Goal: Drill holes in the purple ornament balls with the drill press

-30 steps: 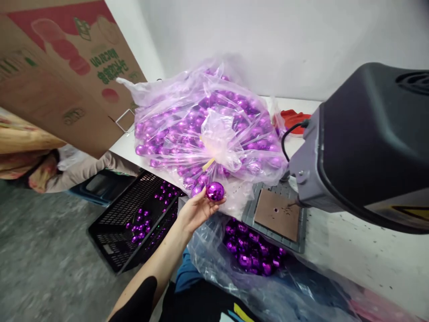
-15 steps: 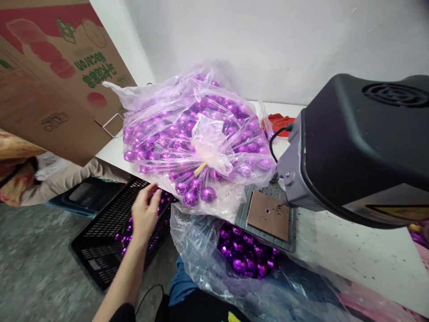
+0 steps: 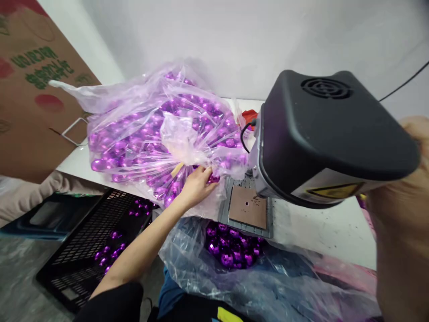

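A white table (image 3: 348, 223) stands against a pale wall (image 3: 217, 49). On it lies a tied clear bag (image 3: 181, 138) of purple balls (image 3: 100, 164), left of a black machine (image 3: 328, 134). Below, a black basket (image 3: 77, 248) holds more balls (image 3: 114, 235). The left hand (image 3: 197, 185) is at the bag, the right hand (image 3: 420, 165) by the machine; their grip I cannot tell.

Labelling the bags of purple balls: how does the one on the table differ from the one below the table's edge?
Closure: the table bag gathers into a bunched neck with a yellow tie; the lower bag gapes, its balls exposed.
Fill: the table bag bulges; much of the lower bag's plastic lies slack.
Place: the table bag rests on the white table; the lower bag sits below its edge.
Both: see-through plastic, shiny purple balls.
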`<control>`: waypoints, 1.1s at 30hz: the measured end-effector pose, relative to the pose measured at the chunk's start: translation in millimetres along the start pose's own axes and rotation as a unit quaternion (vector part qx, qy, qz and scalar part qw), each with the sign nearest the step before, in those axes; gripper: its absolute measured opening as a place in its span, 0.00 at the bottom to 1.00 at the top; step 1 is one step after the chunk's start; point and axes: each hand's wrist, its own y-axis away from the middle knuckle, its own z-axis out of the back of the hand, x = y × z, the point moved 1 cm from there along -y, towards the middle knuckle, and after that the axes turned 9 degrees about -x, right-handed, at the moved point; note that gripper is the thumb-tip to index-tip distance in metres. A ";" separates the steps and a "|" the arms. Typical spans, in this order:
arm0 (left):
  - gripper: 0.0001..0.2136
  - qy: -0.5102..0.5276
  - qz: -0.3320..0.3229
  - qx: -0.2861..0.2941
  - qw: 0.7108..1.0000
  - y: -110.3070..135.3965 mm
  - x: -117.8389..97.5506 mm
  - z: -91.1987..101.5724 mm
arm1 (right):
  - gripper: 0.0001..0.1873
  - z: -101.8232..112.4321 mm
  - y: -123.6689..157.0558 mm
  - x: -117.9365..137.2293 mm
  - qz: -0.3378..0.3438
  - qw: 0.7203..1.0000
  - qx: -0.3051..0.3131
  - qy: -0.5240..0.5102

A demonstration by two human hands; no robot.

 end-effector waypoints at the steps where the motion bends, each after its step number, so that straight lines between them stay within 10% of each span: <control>1: 0.22 0.117 0.024 0.029 0.992 12.5 -1.9 9.6 | 0.14 -1.5 -0.7 2.9 -0.011 1.000 -0.005 -0.001; 7: 0.23 0.638 0.247 0.171 0.709 85.9 -21.8 13.9 | 0.13 -9.8 -4.3 6.3 0.009 0.999 -0.027 -0.039; 10: 0.20 0.663 0.294 0.205 0.657 98.1 -34.3 -19.9 | 0.13 -10.7 -4.7 4.5 0.000 0.998 -0.035 -0.056; 19: 0.24 0.492 0.168 0.043 0.853 62.7 -35.4 -64.1 | 0.18 -8.5 -5.6 7.8 -0.027 0.996 -0.010 -0.088; 29: 0.23 0.335 0.042 -0.023 0.941 49.1 -41.9 -84.9 | 0.18 -8.3 -4.2 5.7 -0.010 0.997 -0.001 -0.078; 33: 0.20 0.347 0.079 -0.032 0.934 45.1 -46.5 -86.2 | 0.19 -7.9 -4.6 7.3 -0.007 0.997 0.001 -0.070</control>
